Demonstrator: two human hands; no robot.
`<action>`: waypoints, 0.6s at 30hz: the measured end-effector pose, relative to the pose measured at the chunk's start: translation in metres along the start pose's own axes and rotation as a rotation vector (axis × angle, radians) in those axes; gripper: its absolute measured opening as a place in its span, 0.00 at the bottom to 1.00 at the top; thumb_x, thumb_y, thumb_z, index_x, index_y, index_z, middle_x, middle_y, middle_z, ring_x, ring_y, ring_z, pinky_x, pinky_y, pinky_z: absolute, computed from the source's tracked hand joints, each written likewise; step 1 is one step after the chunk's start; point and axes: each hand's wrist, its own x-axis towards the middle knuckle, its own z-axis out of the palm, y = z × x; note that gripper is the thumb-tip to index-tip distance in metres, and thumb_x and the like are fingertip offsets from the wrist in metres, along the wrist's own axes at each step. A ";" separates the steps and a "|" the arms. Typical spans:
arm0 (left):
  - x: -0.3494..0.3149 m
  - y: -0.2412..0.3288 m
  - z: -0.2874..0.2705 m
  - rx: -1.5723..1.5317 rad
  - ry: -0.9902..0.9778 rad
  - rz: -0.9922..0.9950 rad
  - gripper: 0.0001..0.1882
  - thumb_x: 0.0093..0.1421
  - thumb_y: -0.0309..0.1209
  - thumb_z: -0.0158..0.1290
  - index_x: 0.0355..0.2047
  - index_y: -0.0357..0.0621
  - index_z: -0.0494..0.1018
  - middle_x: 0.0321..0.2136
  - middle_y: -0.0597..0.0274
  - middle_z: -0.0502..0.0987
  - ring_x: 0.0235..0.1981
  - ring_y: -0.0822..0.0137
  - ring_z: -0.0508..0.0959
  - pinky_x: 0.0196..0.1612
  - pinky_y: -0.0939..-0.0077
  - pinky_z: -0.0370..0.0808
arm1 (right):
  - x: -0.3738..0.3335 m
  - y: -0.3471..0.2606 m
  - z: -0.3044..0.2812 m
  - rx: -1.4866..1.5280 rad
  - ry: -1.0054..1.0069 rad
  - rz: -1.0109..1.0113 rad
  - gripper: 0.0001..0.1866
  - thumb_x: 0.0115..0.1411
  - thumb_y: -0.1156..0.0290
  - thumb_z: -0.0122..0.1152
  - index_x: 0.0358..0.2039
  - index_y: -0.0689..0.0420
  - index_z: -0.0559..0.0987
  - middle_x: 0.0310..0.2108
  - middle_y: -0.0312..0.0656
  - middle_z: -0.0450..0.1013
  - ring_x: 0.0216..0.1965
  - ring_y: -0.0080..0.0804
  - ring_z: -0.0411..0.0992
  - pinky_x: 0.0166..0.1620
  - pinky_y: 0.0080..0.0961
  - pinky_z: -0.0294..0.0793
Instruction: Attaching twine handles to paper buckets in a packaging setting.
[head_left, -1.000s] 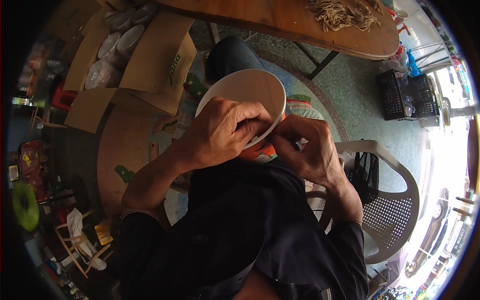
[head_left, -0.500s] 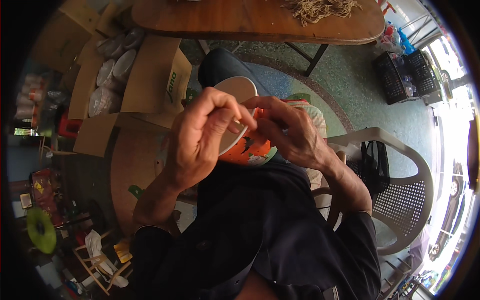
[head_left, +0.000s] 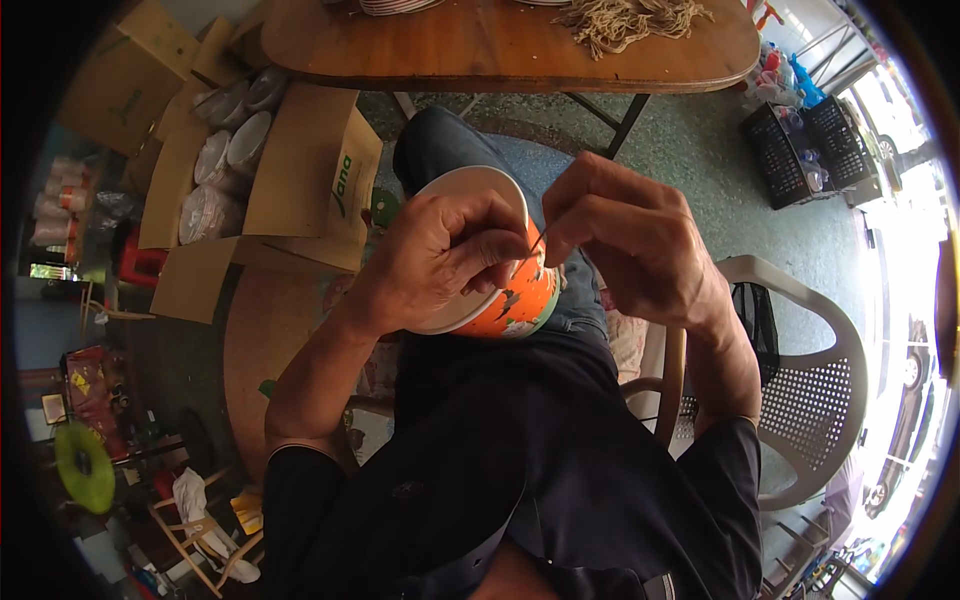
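Note:
On my lap lies a paper bucket (head_left: 520, 303), orange with a printed pattern and a green band. It is tipped on its side, its white-rimmed mouth facing left. My left hand (head_left: 430, 258) reaches over the mouth, thumb and fingertips pinched together at the rim. A thin dark cord (head_left: 540, 240) runs from there to my right hand (head_left: 635, 238), which pinches it just right of the rim. The cord's ends are hidden by the fingers.
A wooden table (head_left: 500, 72) ahead bears a pile of tan cords (head_left: 635, 25) and stacked round white items. At left an open cardboard box (head_left: 300, 160) holds wrapped white bowls. A plastic chair (head_left: 835, 400) stands at right, with black crates (head_left: 800, 165) beyond.
My right hand has moved up and right from the bucket's rim, and the cord now shows between my hands. My left hand has turned lower, its fingers closing at the rim.

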 end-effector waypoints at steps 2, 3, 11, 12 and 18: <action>0.002 0.004 0.001 -0.029 -0.021 -0.033 0.07 0.71 0.26 0.58 0.36 0.35 0.76 0.23 0.65 0.76 0.22 0.79 0.71 0.24 0.83 0.67 | 0.005 0.006 -0.002 -0.036 -0.018 -0.022 0.13 0.50 0.93 0.59 0.30 0.60 0.80 0.35 0.42 0.75 0.36 0.39 0.78 0.37 0.32 0.77; 0.002 0.005 0.001 -0.057 -0.036 -0.070 0.07 0.70 0.26 0.58 0.35 0.35 0.77 0.22 0.66 0.76 0.22 0.79 0.72 0.25 0.83 0.67 | 0.006 0.008 -0.002 -0.065 -0.038 -0.044 0.13 0.48 0.94 0.59 0.29 0.61 0.80 0.36 0.42 0.76 0.36 0.36 0.78 0.38 0.31 0.78; 0.002 0.003 -0.006 -0.042 -0.028 -0.103 0.12 0.71 0.33 0.59 0.35 0.34 0.78 0.22 0.66 0.78 0.21 0.81 0.71 0.23 0.84 0.67 | -0.005 0.011 0.003 -0.139 -0.001 0.049 0.12 0.50 0.85 0.66 0.37 0.61 0.84 0.39 0.43 0.76 0.39 0.43 0.79 0.39 0.35 0.79; 0.003 0.002 -0.008 -0.122 -0.005 -0.135 0.16 0.71 0.37 0.60 0.34 0.34 0.78 0.22 0.66 0.78 0.20 0.81 0.71 0.23 0.84 0.67 | -0.008 0.008 0.004 -0.151 0.000 0.118 0.12 0.52 0.83 0.69 0.39 0.61 0.84 0.40 0.44 0.77 0.39 0.43 0.79 0.40 0.34 0.80; 0.004 0.001 -0.001 -0.081 0.067 -0.092 0.16 0.72 0.37 0.58 0.34 0.33 0.78 0.22 0.65 0.78 0.19 0.82 0.71 0.22 0.84 0.66 | -0.011 -0.005 0.023 -0.295 0.088 0.124 0.17 0.51 0.76 0.77 0.43 0.60 0.85 0.43 0.43 0.77 0.39 0.40 0.81 0.42 0.32 0.82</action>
